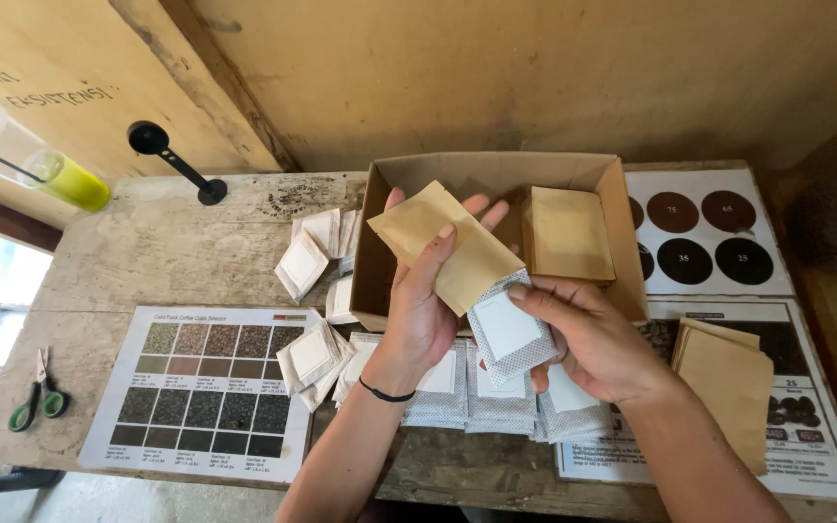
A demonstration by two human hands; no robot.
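Observation:
My left hand (423, 300) holds a tan paper pouch (443, 242) tilted over the front of an open cardboard box (372, 242). A white filter sachet (508, 329) sticks partway out of the pouch's lower end, and my right hand (593, 339) grips that sachet with thumb and fingers. A black band circles my left wrist. Inside the box stands a stack of tan pouches (567, 232).
Several white sachets lie in front of the box (496, 397) and to its left (314, 247). Loose tan pouches (728, 383) rest at right on printed charts. A colour sample chart (205, 387), green-handled scissors (36, 402), a black scoop (171, 160) and a plastic cup (41, 165) sit left.

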